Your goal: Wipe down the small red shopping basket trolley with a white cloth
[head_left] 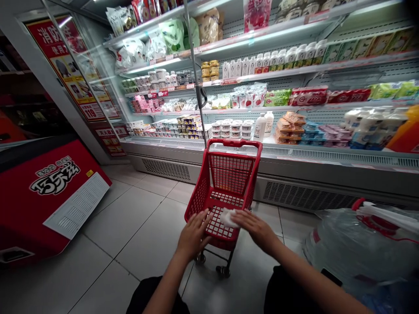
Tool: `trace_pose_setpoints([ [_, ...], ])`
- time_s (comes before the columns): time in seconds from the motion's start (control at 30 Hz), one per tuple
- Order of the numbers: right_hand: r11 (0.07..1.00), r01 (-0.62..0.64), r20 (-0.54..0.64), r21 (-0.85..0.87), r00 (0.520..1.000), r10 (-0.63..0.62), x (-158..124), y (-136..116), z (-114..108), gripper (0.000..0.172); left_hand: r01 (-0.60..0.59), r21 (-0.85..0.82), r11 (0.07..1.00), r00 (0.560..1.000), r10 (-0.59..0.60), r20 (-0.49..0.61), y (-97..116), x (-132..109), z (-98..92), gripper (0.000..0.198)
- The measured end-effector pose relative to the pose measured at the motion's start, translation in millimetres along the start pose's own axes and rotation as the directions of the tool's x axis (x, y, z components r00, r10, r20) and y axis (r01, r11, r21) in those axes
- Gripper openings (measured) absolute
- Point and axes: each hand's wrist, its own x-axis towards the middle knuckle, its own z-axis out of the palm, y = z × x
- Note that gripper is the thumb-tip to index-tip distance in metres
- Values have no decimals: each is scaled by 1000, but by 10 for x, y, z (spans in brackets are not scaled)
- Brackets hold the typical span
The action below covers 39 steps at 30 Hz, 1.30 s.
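Note:
A small red plastic shopping cart (209, 192) on black wheels stands upright on the tiles in front of me. My left hand (194, 235) is over the cart's near left edge, fingers stretched out and nothing in it. My right hand (253, 224) reaches over the near right edge and holds a crumpled white tissue (228, 217) under its fingers. The tissue is above the cart's grid; whether it touches the grid I cannot tell. Through the grid's holes, the floor shows.
Behind the cart runs a refrigerated display case (229, 150) stocked with bottles, tubs and bags. A red chest freezer (81, 161) stands at left. Large clear water jugs (347, 244) are close on my right. A dark door handle (201, 97) hangs above the cart.

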Motion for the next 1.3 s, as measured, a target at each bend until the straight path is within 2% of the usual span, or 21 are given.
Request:
trace_pose_setpoints([
  [0.07, 997, -63, -27, -36, 998, 62, 10, 300, -56, 74, 3, 18, 1000, 1000, -3, 22, -187, 37, -22, 64],
  [0.13, 992, -105, -37, -66, 994, 103, 36, 521, -80, 72, -3, 19, 1000, 999, 2, 41, -279, 91, -1, 56],
  [0.23, 988, -128, -40, -88, 991, 125, 35, 600, -70, 71, 28, 35, 999, 999, -29, 33, -270, 182, 72, 52],
  [0.47, 975, -191, -101, -118, 979, 179, -259, 109, 34, 76, 54, 47, 997, 999, -54, 1, -185, 243, 143, 58],
  [0.63, 975, -146, -75, -167, 988, 135, -403, -268, 82, 74, 82, 84, 993, 997, -81, -17, -86, 208, 118, 62],
  [0.73, 964, -156, -81, -217, 987, 141, -357, -492, 149, 76, 107, 114, 988, 994, -103, -38, 51, 194, 98, 68],
  [0.87, 953, -156, -120, -260, 984, 128, -146, -704, 286, 77, 165, 141, 976, 984, -154, -84, 298, 188, 125, 79],
  [1.0, 962, -128, -134, -242, 986, 98, 49, -781, 419, 75, 210, 103, 972, 969, -193, -153, 545, 194, 189, 86],
  [1.1, 972, -121, -119, -203, 988, 99, 50, -747, 462, 71, 208, 72, 975, 962, -191, -195, 670, 175, 210, 84],
  [1.17, 979, -123, -89, -162, 990, 109, -11, -682, 447, 69, 163, 61, 985, 971, -149, -186, 706, 139, 199, 81],
  [1.3, 986, -149, -21, -72, 989, 148, -160, -482, 317, 57, -25, 27, 999, 995, 28, -98, 648, 66, 109, 78],
])
